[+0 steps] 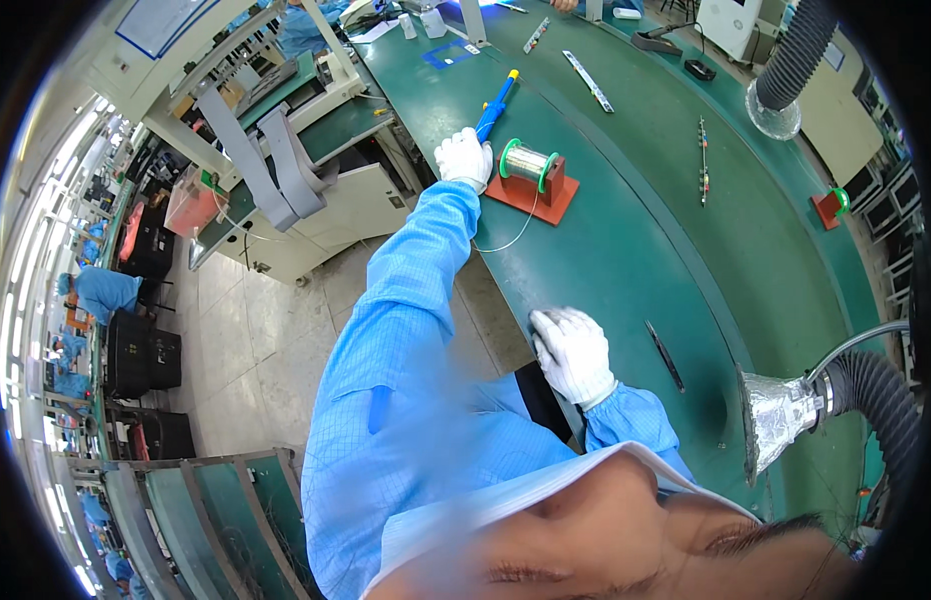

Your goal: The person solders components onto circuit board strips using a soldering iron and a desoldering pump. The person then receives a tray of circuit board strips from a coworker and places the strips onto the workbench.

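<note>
In the head view, the gloved left hand (pixel 463 158) lies at twelve o'clock, fingers apparently closed around the near end of a blue pen-shaped tool (pixel 495 110), possibly a desoldering pump, whose yellow tip points toward one o'clock over the green workbench (pixel 625 250). Just beside that hand, at three o'clock, the solder wire spool (pixel 527 162) sits on its red stand (pixel 560 200). Lifting the tool toward eleven o'clock should keep it clear of the spool; the forearm had best avoid the loose solder strand (pixel 526 227). The gloved right hand (pixel 573 358), at four o'clock, curls loosely by the bench edge; its palm is hidden, so I cannot tell whether it grasps anything.
</note>
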Demonstrator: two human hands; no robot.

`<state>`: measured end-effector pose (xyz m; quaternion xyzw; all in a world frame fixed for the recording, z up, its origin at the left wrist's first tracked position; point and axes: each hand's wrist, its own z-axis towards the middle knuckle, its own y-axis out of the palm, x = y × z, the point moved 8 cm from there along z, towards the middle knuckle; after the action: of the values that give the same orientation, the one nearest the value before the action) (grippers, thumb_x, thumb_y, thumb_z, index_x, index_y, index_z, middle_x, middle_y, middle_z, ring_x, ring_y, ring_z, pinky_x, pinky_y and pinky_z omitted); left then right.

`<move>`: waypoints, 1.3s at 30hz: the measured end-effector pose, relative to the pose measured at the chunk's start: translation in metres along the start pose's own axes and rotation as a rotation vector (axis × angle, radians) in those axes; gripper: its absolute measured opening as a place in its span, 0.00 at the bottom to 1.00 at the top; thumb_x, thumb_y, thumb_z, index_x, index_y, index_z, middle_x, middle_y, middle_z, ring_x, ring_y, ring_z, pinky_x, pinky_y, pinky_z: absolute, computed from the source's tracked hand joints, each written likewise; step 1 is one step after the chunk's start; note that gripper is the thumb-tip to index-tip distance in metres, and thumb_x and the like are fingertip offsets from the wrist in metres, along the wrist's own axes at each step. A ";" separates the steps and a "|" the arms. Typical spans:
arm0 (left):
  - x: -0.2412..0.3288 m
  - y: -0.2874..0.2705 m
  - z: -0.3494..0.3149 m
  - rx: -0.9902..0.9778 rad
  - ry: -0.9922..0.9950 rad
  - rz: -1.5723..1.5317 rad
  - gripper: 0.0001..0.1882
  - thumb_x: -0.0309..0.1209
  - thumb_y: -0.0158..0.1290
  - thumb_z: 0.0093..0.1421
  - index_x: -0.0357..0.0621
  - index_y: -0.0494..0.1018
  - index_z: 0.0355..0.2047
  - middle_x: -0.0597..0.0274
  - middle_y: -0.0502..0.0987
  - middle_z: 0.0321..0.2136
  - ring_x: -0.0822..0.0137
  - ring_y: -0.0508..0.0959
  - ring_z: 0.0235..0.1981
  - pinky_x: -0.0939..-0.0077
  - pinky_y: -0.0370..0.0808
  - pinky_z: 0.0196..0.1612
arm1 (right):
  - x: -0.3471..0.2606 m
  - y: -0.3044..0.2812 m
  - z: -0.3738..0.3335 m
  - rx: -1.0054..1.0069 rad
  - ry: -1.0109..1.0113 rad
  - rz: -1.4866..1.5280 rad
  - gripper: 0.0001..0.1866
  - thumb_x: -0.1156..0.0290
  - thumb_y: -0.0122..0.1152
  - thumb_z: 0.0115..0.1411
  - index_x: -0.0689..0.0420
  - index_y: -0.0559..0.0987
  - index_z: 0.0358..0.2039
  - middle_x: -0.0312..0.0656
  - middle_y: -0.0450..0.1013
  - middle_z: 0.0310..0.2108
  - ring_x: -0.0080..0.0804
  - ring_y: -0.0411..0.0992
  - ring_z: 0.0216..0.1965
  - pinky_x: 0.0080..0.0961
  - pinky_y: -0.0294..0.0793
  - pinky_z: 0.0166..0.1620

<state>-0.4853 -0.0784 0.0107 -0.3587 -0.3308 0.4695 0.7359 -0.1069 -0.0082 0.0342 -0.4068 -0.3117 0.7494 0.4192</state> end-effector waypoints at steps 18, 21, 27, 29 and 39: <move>-0.002 0.004 0.002 -0.056 -0.033 -0.035 0.19 0.46 0.55 0.63 0.45 0.72 0.45 0.51 0.80 0.42 0.48 0.78 0.45 0.50 0.70 0.50 | 0.025 0.002 -0.012 0.201 0.159 0.121 0.17 0.75 0.62 0.57 0.52 0.80 0.48 0.46 0.74 0.17 0.45 0.76 0.19 0.38 0.75 0.26; -0.002 0.004 0.002 -0.052 -0.033 -0.038 0.19 0.46 0.55 0.63 0.45 0.72 0.45 0.51 0.80 0.42 0.48 0.78 0.45 0.50 0.70 0.49 | 0.025 0.000 -0.011 0.217 0.165 0.149 0.16 0.74 0.62 0.57 0.52 0.80 0.47 0.47 0.74 0.17 0.45 0.76 0.19 0.38 0.75 0.26; -0.001 0.006 0.001 -0.030 -0.023 -0.036 0.18 0.44 0.55 0.62 0.46 0.72 0.45 0.52 0.80 0.41 0.49 0.78 0.44 0.50 0.70 0.49 | 0.032 0.009 -0.014 0.061 0.259 0.160 0.18 0.73 0.63 0.58 0.54 0.80 0.50 0.49 0.80 0.28 0.47 0.80 0.26 0.36 0.79 0.33; -0.001 0.006 0.002 -0.025 -0.019 -0.037 0.17 0.43 0.55 0.61 0.46 0.73 0.44 0.52 0.80 0.40 0.50 0.78 0.44 0.50 0.70 0.48 | 0.030 0.007 -0.012 0.081 0.244 0.157 0.17 0.72 0.63 0.58 0.53 0.80 0.49 0.48 0.78 0.25 0.47 0.79 0.24 0.37 0.78 0.31; 0.002 0.001 0.002 -0.021 -0.039 -0.001 0.16 0.45 0.55 0.61 0.47 0.74 0.42 0.53 0.80 0.40 0.50 0.78 0.44 0.51 0.71 0.48 | 0.031 0.008 -0.009 0.029 0.220 0.158 0.13 0.71 0.60 0.60 0.52 0.80 0.46 0.48 0.78 0.25 0.47 0.78 0.26 0.39 0.77 0.31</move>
<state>-0.4869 -0.0761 0.0112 -0.3571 -0.3502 0.4726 0.7256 -0.1121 0.0162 0.0132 -0.5039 -0.2197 0.7354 0.3963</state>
